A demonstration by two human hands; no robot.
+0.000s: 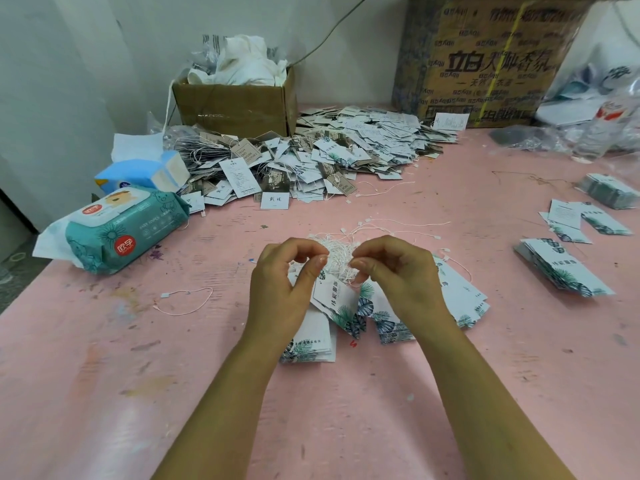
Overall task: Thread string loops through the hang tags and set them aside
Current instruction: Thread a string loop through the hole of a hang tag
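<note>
Both hands meet over the middle of the pink table (104,375). My left hand (282,285) holds a white hang tag (334,294) with a green leaf print, lifted a little and tilted. My right hand (398,277) pinches a thin white string at the tag's top end. Just behind the fingers lies a tangled bundle of white string loops (337,249). Under and beside the hands, loose unthreaded tags (388,323) lie fanned out. A large heap of tags with strings (311,161) covers the far side of the table.
A teal pack of wet wipes (124,226) and a blue tissue pack (145,169) lie at the left. A cardboard box of white cloth (239,105) and a large printed carton (485,60) stand at the back. Tag stacks (561,268) sit at the right. One string loop (187,299) lies apart.
</note>
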